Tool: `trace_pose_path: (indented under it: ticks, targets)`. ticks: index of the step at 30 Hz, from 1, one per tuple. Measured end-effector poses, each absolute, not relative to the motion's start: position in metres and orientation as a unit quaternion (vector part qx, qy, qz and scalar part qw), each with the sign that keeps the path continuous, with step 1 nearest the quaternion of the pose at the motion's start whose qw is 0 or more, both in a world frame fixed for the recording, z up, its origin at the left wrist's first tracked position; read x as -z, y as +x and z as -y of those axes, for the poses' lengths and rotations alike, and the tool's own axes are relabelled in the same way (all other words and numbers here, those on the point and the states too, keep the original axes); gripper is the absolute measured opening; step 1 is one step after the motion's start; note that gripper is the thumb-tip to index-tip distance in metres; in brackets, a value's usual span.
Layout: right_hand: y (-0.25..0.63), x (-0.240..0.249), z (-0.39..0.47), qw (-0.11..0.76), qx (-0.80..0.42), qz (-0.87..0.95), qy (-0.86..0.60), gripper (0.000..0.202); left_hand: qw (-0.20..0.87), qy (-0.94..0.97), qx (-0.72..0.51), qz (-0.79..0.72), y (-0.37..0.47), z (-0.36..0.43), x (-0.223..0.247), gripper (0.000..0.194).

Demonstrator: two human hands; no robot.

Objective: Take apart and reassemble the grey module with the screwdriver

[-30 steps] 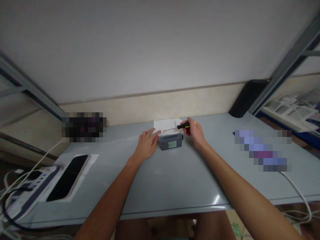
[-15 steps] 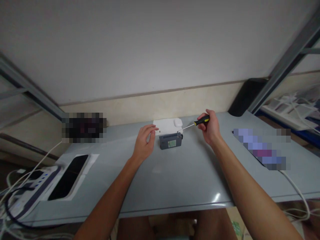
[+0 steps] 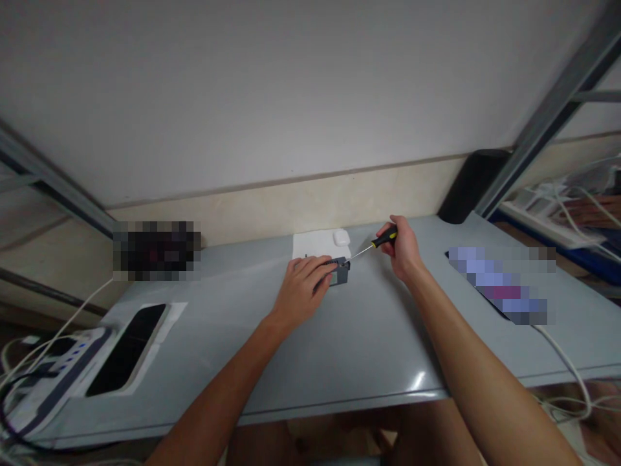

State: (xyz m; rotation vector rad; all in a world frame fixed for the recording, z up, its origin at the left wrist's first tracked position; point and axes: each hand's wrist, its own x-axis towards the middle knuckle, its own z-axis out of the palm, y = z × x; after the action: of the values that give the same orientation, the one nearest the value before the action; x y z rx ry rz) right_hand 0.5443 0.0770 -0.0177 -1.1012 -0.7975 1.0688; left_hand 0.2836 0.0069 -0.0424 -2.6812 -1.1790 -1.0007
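Observation:
My left hand (image 3: 299, 288) is wrapped over the left part of a small dark grey vented box (image 3: 342, 277) with a pale label, standing on the table. The fingers lie along its top and the thumb presses its near face, so much of it is hidden. In my right hand (image 3: 405, 251) is a black and yellow screwdriver (image 3: 385, 237), gripped by its handle. Its thin shaft slants down to the left, and the tip meets the box's top right corner. Whether it sits in a screw is too small to tell.
Behind the box lie a white sheet (image 3: 310, 244) and a white rounded case (image 3: 341, 237). A phone (image 3: 129, 349) and power strip (image 3: 63, 382) are at left. A blurred-out screen (image 3: 499, 285) and black cylinder (image 3: 473, 186) are at right, on the grey table (image 3: 339, 362).
My left hand has moved right and closed on the grey box. The screwdriver has shifted slightly left and down, its tip now at the box's top corner.

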Motion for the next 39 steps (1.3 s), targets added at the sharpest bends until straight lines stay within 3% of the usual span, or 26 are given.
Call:
trace_pose_path:
  ticks: [22, 32, 39]
  targets:
    - [0.546, 0.021, -0.079, 0.663, -0.461, 0.349, -0.476, 0.046, 0.056, -0.871, 0.333, 0.356, 0.305, -0.022, 0.044, 0.028]
    - [0.543, 0.035, -0.083, 0.673, -0.485, 0.305, -0.467, 0.043, -0.021, -0.902, 0.300, 0.310, 0.289, -0.025, 0.033, 0.035]
    - [0.534, 0.044, -0.084, 0.647, -0.492, 0.308, -0.495, 0.042, -0.018, -0.918, 0.279, 0.280, 0.277, -0.021, 0.033, 0.043]
